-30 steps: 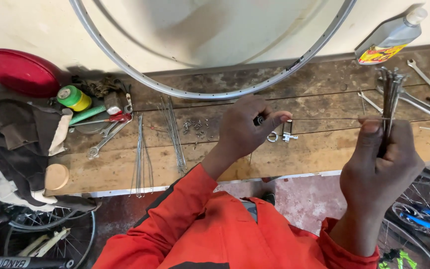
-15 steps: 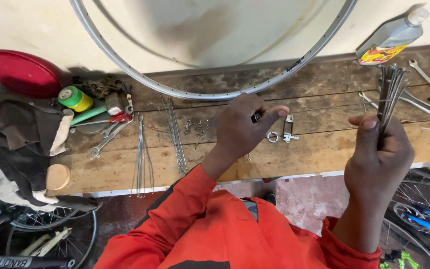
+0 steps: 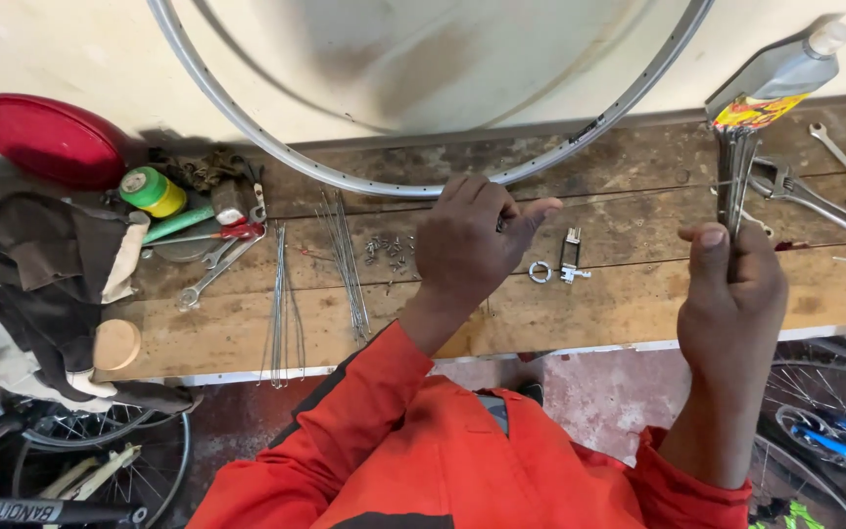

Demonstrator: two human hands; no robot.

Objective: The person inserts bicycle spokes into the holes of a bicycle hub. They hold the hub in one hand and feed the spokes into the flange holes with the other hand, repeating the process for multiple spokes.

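Head view: right hand [image 3: 731, 284] grips one spoke bundle [image 3: 736, 181]; two loose spoke groups [image 3: 345, 260] lie.

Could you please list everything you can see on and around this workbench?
wheel rim: one, silver, leaning on the wall behind the bench
loose spokes: two bunches, silver, bench left of centre
red disc: one, far left
tape roll: one, green and yellow, near the disc
spanner: one, grey, left bench
bottle: one, grey, top right
cloth: brown and cream, left edge
left hand: over the bench centre, fingers curled
right hand: gripping a spoke bundle
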